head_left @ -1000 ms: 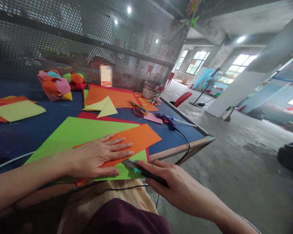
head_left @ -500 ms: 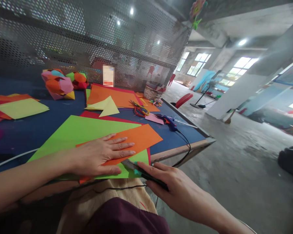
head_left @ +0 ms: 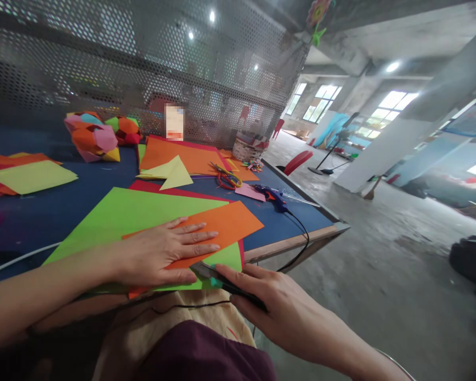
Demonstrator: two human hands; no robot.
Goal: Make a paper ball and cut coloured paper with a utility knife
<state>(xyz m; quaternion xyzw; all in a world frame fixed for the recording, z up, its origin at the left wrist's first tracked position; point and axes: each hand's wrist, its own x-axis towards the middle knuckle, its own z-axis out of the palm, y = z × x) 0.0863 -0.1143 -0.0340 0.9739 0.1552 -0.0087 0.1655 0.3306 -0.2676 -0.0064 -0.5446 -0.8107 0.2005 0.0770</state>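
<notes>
An orange sheet of paper (head_left: pixel 238 219) lies aslant over a large green sheet (head_left: pixel 122 211) near the table's front edge. Flat on the orange paper rests my left hand (head_left: pixel 164 251), its fingers stretched out and pressing down. My right hand (head_left: pixel 262 291) is wrapped round a black utility knife (head_left: pixel 238 291) with a green part near its front. The knife's blade end lies along the orange paper's lower edge, close to my left thumb. Part of a red sheet (head_left: pixel 150 185) shows from beneath the green one.
Beyond the sheets lie scissors (head_left: pixel 227 179), a pale yellow folded paper (head_left: pixel 177 174) and a blue glue gun (head_left: pixel 275 198) with its cord over the table edge. Folded paper balls (head_left: pixel 95 138), loose coloured sheets (head_left: pixel 34 177) and a woven basket (head_left: pixel 248 147) stand farther back, before a perforated metal screen (head_left: pixel 122 58).
My right hand has moved the knife slightly left along the orange paper's edge, nearer my left thumb. My left hand has stayed in place.
</notes>
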